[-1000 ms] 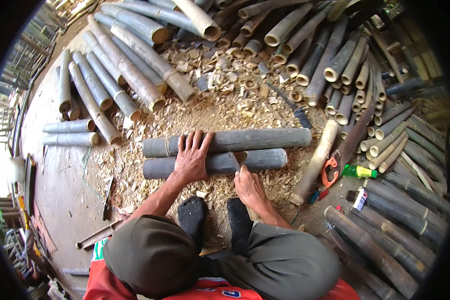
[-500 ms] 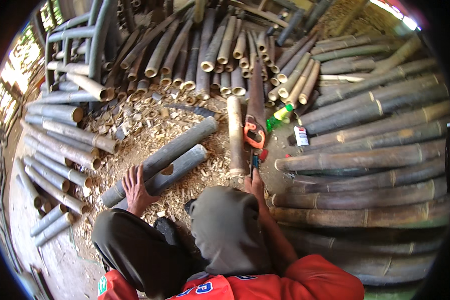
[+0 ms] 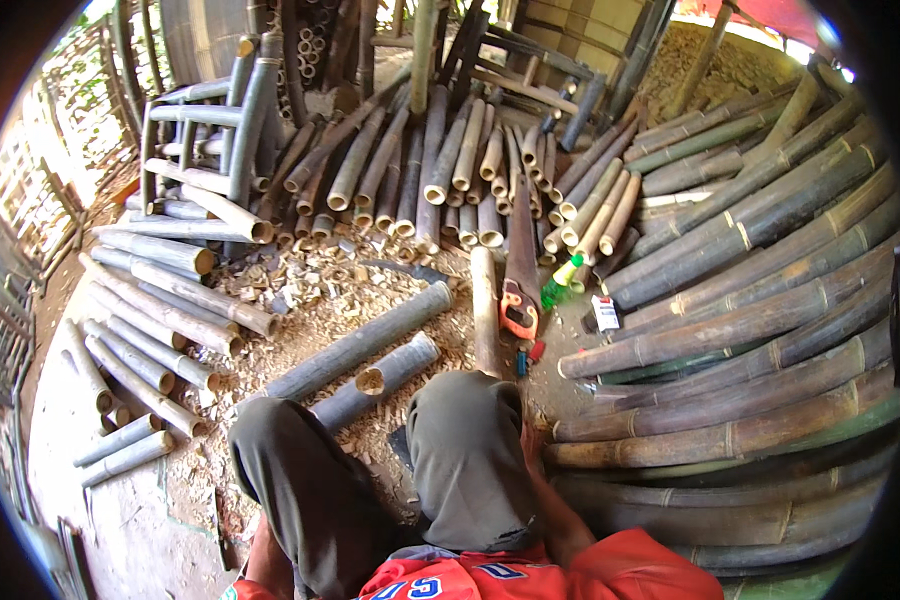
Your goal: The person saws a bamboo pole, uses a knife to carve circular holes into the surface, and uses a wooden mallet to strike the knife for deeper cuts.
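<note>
Two dark bamboo lengths lie on the ground ahead of my knees: a longer whole one [image 3: 360,335] and a shorter one [image 3: 395,370] with a hole cut in its side. My left forearm shows beside my left knee, but the hand itself is hidden. Past my right knee, part of my right hand [image 3: 534,440] shows, its fingers hidden by the knee. Ahead of it lie a small blue object [image 3: 522,363] and a small red one [image 3: 537,351]. Beyond are a pale bamboo piece [image 3: 485,310] and a handsaw [image 3: 519,312] with an orange handle.
A green bottle [image 3: 560,284] and a small red-and-white box [image 3: 605,312] lie right of the saw. Long bamboo poles [image 3: 710,395] fill the right side. Cut bamboo is stacked at the back and left [image 3: 160,310]. Wood chips [image 3: 300,290] cover the ground. A bamboo chair frame [image 3: 210,130] stands far left.
My left hand has left the longer bamboo and drawn back out of sight. My right hand has pulled back from the small blue and red objects to beside my knee. The view has tilted up.
</note>
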Tool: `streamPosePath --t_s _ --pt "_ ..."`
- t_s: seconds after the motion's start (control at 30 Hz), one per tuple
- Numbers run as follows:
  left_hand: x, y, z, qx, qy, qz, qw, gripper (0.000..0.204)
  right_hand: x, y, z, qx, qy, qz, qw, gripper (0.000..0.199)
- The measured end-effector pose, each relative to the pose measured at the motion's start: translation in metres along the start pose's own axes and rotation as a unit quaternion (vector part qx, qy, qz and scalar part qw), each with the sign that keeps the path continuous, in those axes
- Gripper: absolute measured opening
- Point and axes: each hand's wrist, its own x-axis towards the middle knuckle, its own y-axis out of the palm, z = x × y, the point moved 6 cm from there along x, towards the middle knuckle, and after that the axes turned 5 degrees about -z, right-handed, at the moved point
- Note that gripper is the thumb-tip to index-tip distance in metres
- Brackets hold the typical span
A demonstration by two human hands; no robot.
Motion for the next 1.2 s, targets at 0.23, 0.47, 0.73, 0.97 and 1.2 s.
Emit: streamPosePath --t_s 0.23,0.47,0.73,0.97,1.2 --pt "-0.057 -0.003 0.086 -0.020 -0.131 0.016 0.991 0.115 -0.009 0.015 0.004 -0.021 -0.012 0.000 1.000 0.047" --pt "-0.056 0.002 0.066 -0.095 -0.118 0.018 0.988 0.108 -0.038 -0.006 -0.015 0.029 0.035 0.028 0.999 0.049" --pt "0.017 0.038 -0.152 -0.375 0.048 0.175 0.909 0.101 -0.043 -0.025 0.150 0.438 -0.061 0.238 0.865 0.050" --pt "0.095 0.087 -0.299 -0.572 0.044 0.266 0.774 0.095 0.011 -0.025 0.291 0.631 0.028 0.237 0.738 0.055" --pt "0.044 0.109 -0.157 -0.430 -0.060 0.224 0.872 0.088 0.091 -0.024 0.291 0.592 0.006 0.169 0.788 0.073"
